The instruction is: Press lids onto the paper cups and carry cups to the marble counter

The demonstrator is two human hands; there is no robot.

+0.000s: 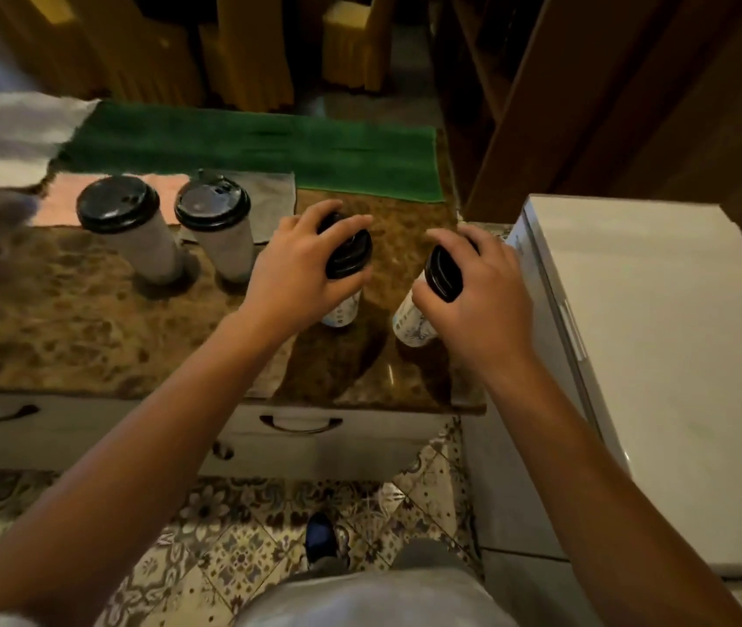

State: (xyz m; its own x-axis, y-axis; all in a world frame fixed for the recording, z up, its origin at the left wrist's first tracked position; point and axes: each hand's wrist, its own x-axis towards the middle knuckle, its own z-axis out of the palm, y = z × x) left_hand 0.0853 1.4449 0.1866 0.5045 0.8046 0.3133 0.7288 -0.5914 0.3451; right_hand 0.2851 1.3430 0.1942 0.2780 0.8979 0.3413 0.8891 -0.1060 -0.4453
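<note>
Overhead, each hand's grip clasps a lidded cup [341, 312] on the brown marble counter [88, 319] above patterned floor tiles [233, 549].

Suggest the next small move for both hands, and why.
Probably let go and lift away: left hand and right hand each grip a lidded cup apparently already standing on the marble counter, beside two others.

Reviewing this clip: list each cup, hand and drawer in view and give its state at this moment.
Far-left cup: lidded, upright, on the marble counter, untouched.
Second cup: lidded, upright, on the counter, untouched.
Third cup: lidded, gripped from above by the left hand.
Rightmost cup: lidded, tilted, gripped from above by the right hand.
Drawers: closed.
Green cloth: lying flat.
</note>
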